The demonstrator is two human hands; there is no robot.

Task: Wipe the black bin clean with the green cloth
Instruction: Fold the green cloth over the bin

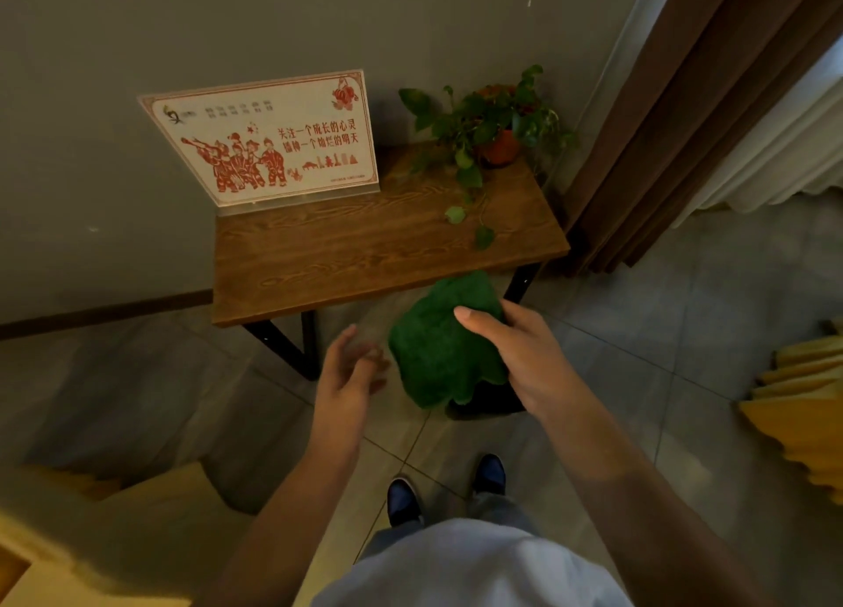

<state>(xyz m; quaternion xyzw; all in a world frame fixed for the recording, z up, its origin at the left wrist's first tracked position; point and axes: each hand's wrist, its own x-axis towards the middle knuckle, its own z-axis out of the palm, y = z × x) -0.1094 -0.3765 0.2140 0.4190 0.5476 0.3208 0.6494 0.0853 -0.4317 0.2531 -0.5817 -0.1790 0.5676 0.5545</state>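
My right hand [515,346] grips the green cloth [442,346], which hangs in a bunch in front of the small wooden table. Under the cloth and my hand a dark shape on the floor shows, the black bin [488,401]; most of it is hidden by the cloth. My left hand [349,369] hovers just left of the cloth with its fingers apart and nothing in it.
The wooden side table [365,250] stands against the wall with a red-and-white sign [269,141] and a potted plant [492,136] on it. Brown curtains [684,118] hang at the right. Yellow furniture sits at the left [91,538] and right [803,415] edges. My feet stand on grey floor tiles.
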